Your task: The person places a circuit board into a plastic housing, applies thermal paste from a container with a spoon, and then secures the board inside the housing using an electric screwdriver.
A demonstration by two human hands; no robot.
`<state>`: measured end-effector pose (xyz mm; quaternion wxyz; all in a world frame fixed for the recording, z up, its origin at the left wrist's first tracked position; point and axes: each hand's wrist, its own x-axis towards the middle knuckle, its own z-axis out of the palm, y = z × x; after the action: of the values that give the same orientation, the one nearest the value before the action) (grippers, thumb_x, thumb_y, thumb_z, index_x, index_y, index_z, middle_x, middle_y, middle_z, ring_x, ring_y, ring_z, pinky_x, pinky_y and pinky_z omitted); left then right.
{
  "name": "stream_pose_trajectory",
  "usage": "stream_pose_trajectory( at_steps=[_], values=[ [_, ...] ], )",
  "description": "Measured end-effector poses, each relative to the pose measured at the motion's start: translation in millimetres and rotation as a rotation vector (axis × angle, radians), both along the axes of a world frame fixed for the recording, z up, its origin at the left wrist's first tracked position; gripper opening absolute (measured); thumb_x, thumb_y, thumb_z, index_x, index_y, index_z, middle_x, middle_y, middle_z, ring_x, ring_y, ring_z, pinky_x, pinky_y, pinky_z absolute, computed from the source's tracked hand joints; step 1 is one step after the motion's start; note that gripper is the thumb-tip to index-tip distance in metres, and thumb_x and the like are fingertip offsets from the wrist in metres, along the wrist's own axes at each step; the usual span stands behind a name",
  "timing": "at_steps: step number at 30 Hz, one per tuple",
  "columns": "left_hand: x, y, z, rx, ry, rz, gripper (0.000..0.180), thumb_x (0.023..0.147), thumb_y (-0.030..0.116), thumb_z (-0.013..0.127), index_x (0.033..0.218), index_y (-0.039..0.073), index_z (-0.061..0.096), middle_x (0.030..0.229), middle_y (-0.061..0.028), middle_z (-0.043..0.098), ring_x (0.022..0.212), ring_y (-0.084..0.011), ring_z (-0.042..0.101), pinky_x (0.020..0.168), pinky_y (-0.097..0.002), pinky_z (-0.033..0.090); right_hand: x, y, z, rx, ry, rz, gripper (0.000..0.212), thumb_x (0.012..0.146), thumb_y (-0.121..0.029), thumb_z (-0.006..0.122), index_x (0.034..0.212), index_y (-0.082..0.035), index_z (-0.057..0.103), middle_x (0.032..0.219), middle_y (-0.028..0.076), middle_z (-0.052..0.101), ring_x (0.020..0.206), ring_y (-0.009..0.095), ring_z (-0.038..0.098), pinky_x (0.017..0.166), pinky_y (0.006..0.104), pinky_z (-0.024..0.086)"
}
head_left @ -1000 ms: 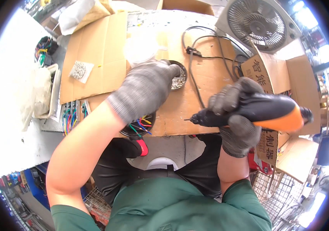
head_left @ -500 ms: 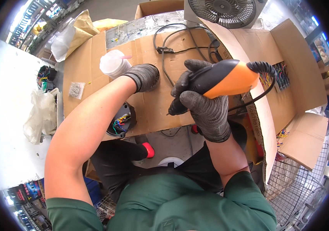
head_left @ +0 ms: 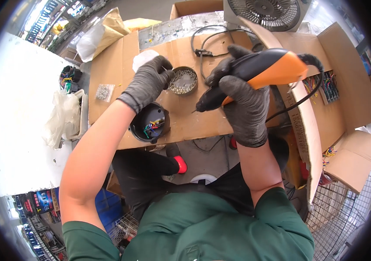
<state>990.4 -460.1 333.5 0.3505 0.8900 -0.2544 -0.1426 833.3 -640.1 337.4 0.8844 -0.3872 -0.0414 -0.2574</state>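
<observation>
My right hand [head_left: 247, 104], in a grey knit glove, is wrapped round an orange and black corded electric screwdriver [head_left: 263, 67]. Its thin bit points down and left over the cardboard. Gloved too, my left hand [head_left: 147, 82] has its fingers pinched together beside a round dish of small screws [head_left: 183, 81]; whatever is between the fingertips is too small to make out. Partly behind that hand stands a white plastic tub [head_left: 144, 58]. Below my left wrist sits a round black housing [head_left: 161, 114] with coloured wires inside, near the cardboard's front edge.
Flat cardboard [head_left: 198, 122] covers the work table. A small bag of screws [head_left: 104, 92] lies at left, beyond which is a white surface [head_left: 24, 130]. On the right stands an open carton [head_left: 346, 82] with wired parts. A fan [head_left: 263, 13] and a looped black cable [head_left: 202, 53] are at the back.
My left hand has drawn back from over the screw dish, uncovering it, and its fingers now pinch in front of the tub. The screwdriver stays in my right hand. The whole view has shifted slightly.
</observation>
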Motion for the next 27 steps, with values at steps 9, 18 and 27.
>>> stream_pose_trajectory(
  at_steps=[9,18,27],
  values=[
    [-148.9,69.1,31.2,-0.622,0.643,0.240,0.018,0.101,0.019,0.066,0.109,0.003,0.066,0.080,-0.0040,0.066,0.060,-0.0097,0.060,0.050,-0.0234,0.046,-11.2,-4.1,7.6,0.126,-0.127,0.055,0.059,0.080,-0.006,0.069,0.135,0.001,0.050,0.097,0.010,0.064,0.088,0.024,0.065,0.084,0.0419,0.055],
    [-197.4,101.6,-16.5,-0.860,0.961,0.429,0.024,0.097,0.006,0.066,0.120,-0.003,0.065,0.100,-0.0112,0.071,0.085,-0.0173,0.072,0.071,-0.0269,0.061,-34.2,32.9,23.0,0.286,-0.123,0.297,0.059,0.079,-0.015,0.070,0.136,-0.006,0.055,0.091,-0.001,0.053,0.083,0.016,0.052,0.083,0.0387,0.045],
    [-203.4,117.5,-16.8,-1.136,1.088,0.416,0.023,0.095,0.004,0.069,0.118,-0.002,0.067,0.098,-0.0118,0.073,0.086,-0.0216,0.075,0.076,-0.0321,0.064,-34.1,66.5,21.3,0.258,-0.053,0.306,0.063,0.079,-0.015,0.073,0.139,-0.009,0.053,0.088,-0.002,0.049,0.081,0.014,0.050,0.077,0.0349,0.043]
  ],
)
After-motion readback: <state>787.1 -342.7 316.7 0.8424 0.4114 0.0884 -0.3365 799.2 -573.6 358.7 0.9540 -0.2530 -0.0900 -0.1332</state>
